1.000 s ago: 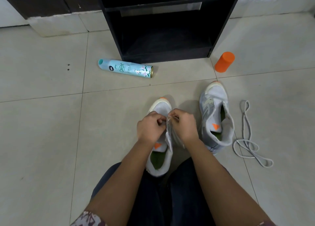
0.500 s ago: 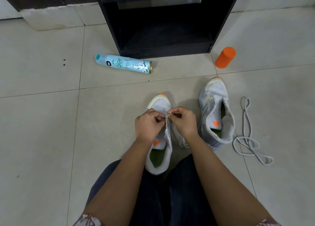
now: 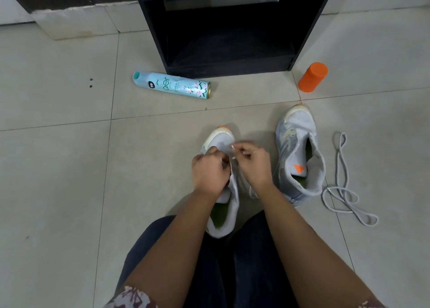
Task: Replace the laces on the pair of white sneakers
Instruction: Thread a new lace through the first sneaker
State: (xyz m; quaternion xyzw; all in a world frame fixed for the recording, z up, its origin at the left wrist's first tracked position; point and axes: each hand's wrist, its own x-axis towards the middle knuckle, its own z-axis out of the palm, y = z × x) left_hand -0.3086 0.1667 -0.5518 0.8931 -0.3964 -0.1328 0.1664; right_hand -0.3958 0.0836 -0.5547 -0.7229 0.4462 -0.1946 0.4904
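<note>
Two white sneakers with orange toe tips stand on the tiled floor. Over the left sneaker both my hands meet near the front eyelets. My left hand grips the shoe's upper at the eyelet edge, fingers curled. My right hand pinches the tip of a white lace between thumb and fingertips; a bit of lace trails below my wrist. The right sneaker stands unlaced, its mouth wide. A loose grey-white lace lies coiled on the floor to its right.
A light blue air freshener can lies on its side behind the shoes. An orange cylinder cap sits at the right rear. A black open cabinet stands at the back. My dark-trousered legs fill the bottom centre.
My right hand has shifted slightly toward the toe with the lace tip. The camera has tilted a little, so the scene sits lower in view.
</note>
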